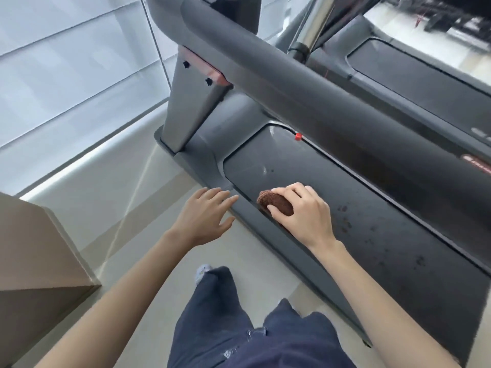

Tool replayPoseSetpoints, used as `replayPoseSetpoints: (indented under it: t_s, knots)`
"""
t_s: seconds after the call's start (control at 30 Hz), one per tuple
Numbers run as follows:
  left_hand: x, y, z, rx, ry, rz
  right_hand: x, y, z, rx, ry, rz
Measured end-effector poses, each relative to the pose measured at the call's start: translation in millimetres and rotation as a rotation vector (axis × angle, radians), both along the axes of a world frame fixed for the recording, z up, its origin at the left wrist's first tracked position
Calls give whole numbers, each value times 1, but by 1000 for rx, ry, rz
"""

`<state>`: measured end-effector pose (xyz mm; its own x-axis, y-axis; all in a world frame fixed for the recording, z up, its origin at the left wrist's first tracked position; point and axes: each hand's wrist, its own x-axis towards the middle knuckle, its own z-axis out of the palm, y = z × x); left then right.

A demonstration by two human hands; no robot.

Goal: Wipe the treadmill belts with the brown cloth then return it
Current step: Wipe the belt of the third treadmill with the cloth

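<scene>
Head view, looking down at a treadmill. The brown cloth [276,204] lies bunched on the near-left edge of the treadmill belt [372,235], where the belt meets the grey side rail [255,221]. The right hand [305,213] rests on top of it. Its grip is clamped on the cloth, with the fingers [285,191] curled over the far side and the thumb [276,210] pressed against the near side. Most of the cloth is hidden under the palm.

The left hand [204,216] is just left of the cloth and holds nothing. Its grip is apart, with the fingers straight and slightly spread. The fingertips reach the outer edge of the side rail; whether they touch it cannot be told.

Brownish spots [342,208] are scattered on the dark belt to the right of the cloth. A small red marker [298,136] sits at the belt's far edge. A thick grey handrail [292,75] crosses above the belt, joined to a grey upright post [191,102] at the far left. A second treadmill belt [425,83] lies at the far right, beyond a chrome post [313,25].

At the near left a cardboard box [39,261] stands on the pale floor [132,208]. Dark blue trousers [212,314] and the toe of a shoe [202,270] fill the near centre. A pale window blind [66,62] covers the far left.
</scene>
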<state>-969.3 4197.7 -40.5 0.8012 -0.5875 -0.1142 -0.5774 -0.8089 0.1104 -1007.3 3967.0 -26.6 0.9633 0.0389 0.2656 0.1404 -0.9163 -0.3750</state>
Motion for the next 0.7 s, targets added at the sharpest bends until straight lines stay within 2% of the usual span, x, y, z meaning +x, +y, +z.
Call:
replayPoseSetpoints:
  t_s: [0.17, 0.37, 0.53, 0.7]
  knots:
    - [55, 54, 4, -2, 4, -58, 40, 50, 5, -33, -21, -62]
    - [101, 69, -13, -60, -25, -73, 81, 68, -13, -62, -11, -108]
    - [122, 66, -78, -97, -32, -48, 112, 64, -72, -84, -3, -92]
    - [137, 52, -176, -115, -78, -61, 131, 59, -177, -77, -17, -78]
